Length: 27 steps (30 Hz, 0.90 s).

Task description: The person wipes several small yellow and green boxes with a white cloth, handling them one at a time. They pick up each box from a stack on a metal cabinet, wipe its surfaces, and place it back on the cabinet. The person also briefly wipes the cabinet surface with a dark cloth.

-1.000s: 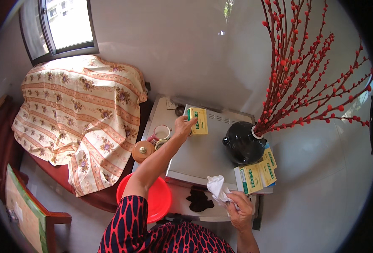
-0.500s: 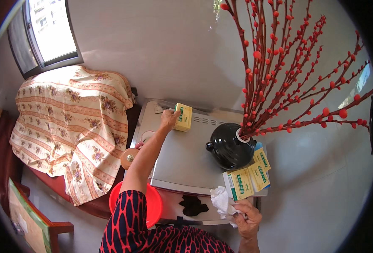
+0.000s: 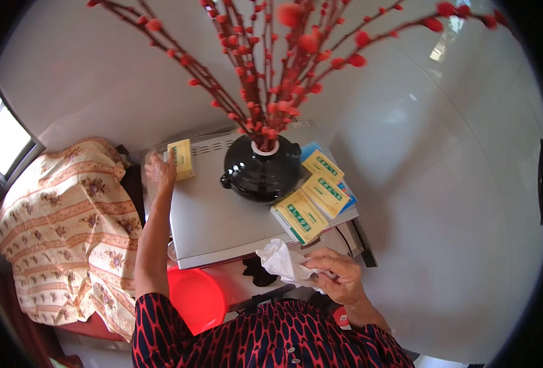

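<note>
Nearest, the right hand (image 3: pixel 339 279) has its fingers closed around a crumpled white cloth (image 3: pixel 280 260), held before the near edge of a grey flat-topped metal unit (image 3: pixel 204 214). A round red plastic basin (image 3: pixel 195 300) sits below that edge, toward the left. Three flat yellow cardboard boxes with green labels (image 3: pixel 304 216) overlap at the unit's right side, beside a glossy black round-bodied vase (image 3: pixel 262 175) bearing red-budded branches (image 3: pixel 265 73). Farther back, an upright yellow cardboard box (image 3: pixel 182 161) occupies the unit's far left; the left hand (image 3: pixel 161 170), blurred, is at its left side; whether it grips cannot be determined.
</note>
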{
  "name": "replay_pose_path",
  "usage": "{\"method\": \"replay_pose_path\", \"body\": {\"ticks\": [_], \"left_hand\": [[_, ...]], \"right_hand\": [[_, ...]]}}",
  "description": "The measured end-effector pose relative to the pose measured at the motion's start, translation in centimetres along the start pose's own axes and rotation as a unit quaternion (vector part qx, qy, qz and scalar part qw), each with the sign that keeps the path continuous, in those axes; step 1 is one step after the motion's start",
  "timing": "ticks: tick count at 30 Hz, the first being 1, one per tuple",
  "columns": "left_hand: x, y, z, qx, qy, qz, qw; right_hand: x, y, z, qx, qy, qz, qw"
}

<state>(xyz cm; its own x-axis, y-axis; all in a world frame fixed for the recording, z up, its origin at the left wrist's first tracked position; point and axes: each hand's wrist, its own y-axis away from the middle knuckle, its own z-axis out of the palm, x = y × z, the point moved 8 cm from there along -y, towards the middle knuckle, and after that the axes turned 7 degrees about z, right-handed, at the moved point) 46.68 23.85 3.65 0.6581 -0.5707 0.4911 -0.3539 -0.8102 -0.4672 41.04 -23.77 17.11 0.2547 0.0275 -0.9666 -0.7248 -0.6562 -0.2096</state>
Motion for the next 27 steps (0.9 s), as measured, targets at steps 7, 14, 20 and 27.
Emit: {"method": "replay_pose_path", "body": {"ticks": [7,14,20,27], "left_hand": [[16.3,16.0,-12.3,-0.225,0.359,0.331,0.843],[15.8,27.9,-7.4,-0.502,0.467,-0.108,0.719],[17.6,28.8,-7.4,-0.485,0.519,-0.182,0.68],[17.7,30.5,-6.5,-0.462,0.541,-0.239,0.661]], "right_hand": [[1.0,3.3,-9.6,0.243,0.0,-0.053,0.969],[3.0,1.6,-9.9,0.268,0.202,-0.01,0.942],[6.7,-0.6,-6.0,0.23,0.31,-0.016,0.922],[8.0,-0.4,-5.0,0.218,0.267,-0.034,0.938]]}}
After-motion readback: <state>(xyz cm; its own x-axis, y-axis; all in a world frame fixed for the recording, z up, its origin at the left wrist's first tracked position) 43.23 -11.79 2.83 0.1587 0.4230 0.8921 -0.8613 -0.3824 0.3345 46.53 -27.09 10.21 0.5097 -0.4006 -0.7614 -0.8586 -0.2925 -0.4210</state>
